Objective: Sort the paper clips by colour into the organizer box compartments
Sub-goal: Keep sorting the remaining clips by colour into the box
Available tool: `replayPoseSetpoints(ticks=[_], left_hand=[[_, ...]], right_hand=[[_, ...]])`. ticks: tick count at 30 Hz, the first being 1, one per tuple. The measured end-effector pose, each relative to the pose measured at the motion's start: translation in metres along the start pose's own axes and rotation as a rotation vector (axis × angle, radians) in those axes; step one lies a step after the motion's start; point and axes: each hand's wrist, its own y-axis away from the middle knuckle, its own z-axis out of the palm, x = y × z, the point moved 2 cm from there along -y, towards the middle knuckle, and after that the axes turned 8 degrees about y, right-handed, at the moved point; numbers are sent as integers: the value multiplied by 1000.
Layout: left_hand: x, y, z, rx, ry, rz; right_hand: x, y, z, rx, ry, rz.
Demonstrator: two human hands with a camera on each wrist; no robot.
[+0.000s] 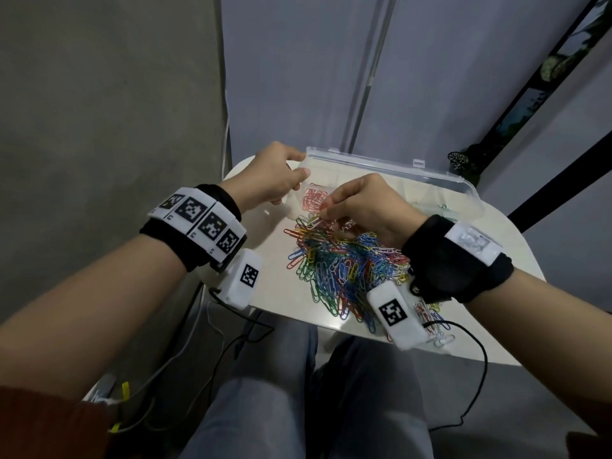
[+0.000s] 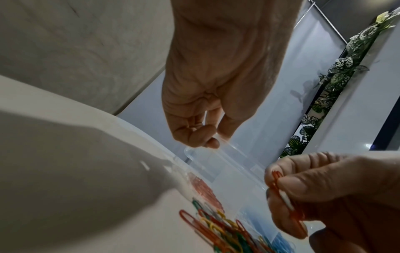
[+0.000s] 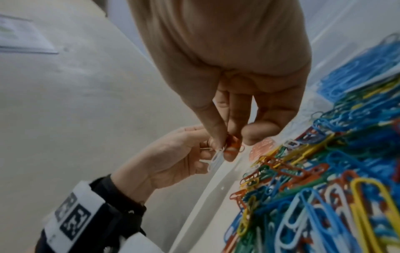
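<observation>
A clear organizer box (image 1: 440, 180) lies open at the back of the white table (image 1: 268, 266). Its left compartment holds red paper clips (image 1: 313, 200), and another holds blue clips (image 3: 357, 73). My left hand (image 1: 294, 170) grips the box's left corner, thumb and fingers curled on the clear rim (image 2: 218, 149). In front of the box spreads a mixed pile of coloured clips (image 1: 347, 263). My right hand (image 1: 323, 215) hovers over the pile's far edge, by the red compartment. It pinches a few red clips with a white clip (image 3: 216, 157) hanging among them.
More loose clips (image 1: 433, 323) lie at the table's near right edge, partly behind the right wrist camera. Black and white cables (image 1: 231, 339) hang below the table's front edge over my knees. A leafy plant (image 1: 463, 160) stands behind the box, at the right.
</observation>
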Motion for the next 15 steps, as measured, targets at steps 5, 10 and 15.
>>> replayPoseSetpoints(ticks=[5,10,15], left_hand=[[6,3,-8,114,-124,102],[10,30,-14,203,-120,234],[13,54,-3,-211,-25,93]], right_hand=[[0,4,-14,-9,-223,44],[0,3,-19,6,-319,31],[-4,1,-16,1,-379,2]])
